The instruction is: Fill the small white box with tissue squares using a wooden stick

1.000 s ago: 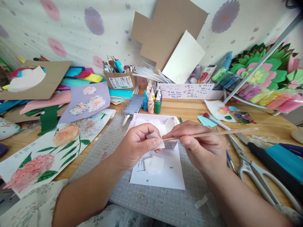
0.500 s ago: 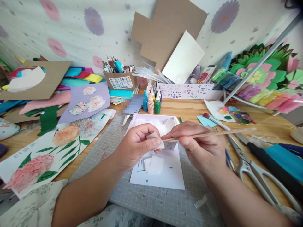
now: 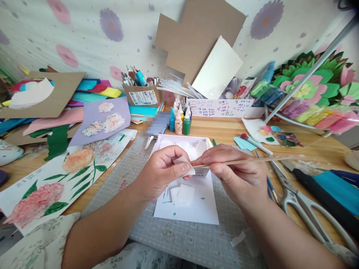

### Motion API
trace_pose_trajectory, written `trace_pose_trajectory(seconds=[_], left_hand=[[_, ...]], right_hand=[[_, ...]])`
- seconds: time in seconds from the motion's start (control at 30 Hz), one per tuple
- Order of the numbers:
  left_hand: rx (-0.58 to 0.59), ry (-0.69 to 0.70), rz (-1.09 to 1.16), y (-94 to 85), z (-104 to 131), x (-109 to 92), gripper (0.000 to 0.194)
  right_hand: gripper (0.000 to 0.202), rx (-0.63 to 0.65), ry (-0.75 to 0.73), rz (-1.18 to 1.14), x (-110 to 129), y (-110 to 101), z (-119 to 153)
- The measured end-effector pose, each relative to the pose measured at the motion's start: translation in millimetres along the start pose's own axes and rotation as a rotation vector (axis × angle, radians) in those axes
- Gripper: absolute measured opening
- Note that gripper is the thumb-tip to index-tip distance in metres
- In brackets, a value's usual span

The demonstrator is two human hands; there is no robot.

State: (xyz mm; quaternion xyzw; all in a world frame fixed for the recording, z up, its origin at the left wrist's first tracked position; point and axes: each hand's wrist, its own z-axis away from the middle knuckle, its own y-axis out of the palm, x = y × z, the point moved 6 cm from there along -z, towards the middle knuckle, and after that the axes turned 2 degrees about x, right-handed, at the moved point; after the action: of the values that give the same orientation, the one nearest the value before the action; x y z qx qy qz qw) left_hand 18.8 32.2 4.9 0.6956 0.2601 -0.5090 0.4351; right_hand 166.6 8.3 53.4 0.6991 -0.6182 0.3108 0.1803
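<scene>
My left hand (image 3: 165, 170) pinches a small piece of white tissue paper (image 3: 183, 161) between thumb and fingers. In my right hand (image 3: 235, 172) is a thin wooden stick (image 3: 258, 160), its near tip at the paper and its far end pointing right. The two hands almost meet above a white sheet (image 3: 185, 215) with a few green marks. Several small white paper squares (image 3: 183, 195) lie on that sheet, and a shallow white box (image 3: 161, 139) with more white paper stands behind my fingers, partly hidden.
A grey cutting mat (image 3: 112, 198) lies under the sheet. Large scissors (image 3: 291, 196) and a black-handled tool (image 3: 316, 190) are at right. Paint bottles (image 3: 179, 121) stand behind the box. Paper-flower pictures (image 3: 78, 164) lie at left, and a brush box (image 3: 143, 95) stands at the back.
The stick's far end has dipped slightly, and my right fingers have shifted a little along with it. My left hand and the paper stay nearly still.
</scene>
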Motion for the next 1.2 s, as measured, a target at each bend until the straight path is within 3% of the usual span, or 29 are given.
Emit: trace_pose_trajectory(seconds=[0.63,0.9,1.2], left_hand=[[-0.007,0.03,0.025,-0.9,0.0,1.7,0.019],[-0.048,0.141,-0.124,-4.8,0.4,-5.1,0.029],[-0.079,0.021,-0.111,-4.4,0.1,0.1,0.022]], right_hand=[[0.013,-0.01,0.012,0.0,-3.4,-1.0,0.2],[0.013,-0.017,0.024,0.011,-3.9,-1.0,-0.3],[0.013,0.003,0.035,0.048,-6.5,0.1,-0.4]])
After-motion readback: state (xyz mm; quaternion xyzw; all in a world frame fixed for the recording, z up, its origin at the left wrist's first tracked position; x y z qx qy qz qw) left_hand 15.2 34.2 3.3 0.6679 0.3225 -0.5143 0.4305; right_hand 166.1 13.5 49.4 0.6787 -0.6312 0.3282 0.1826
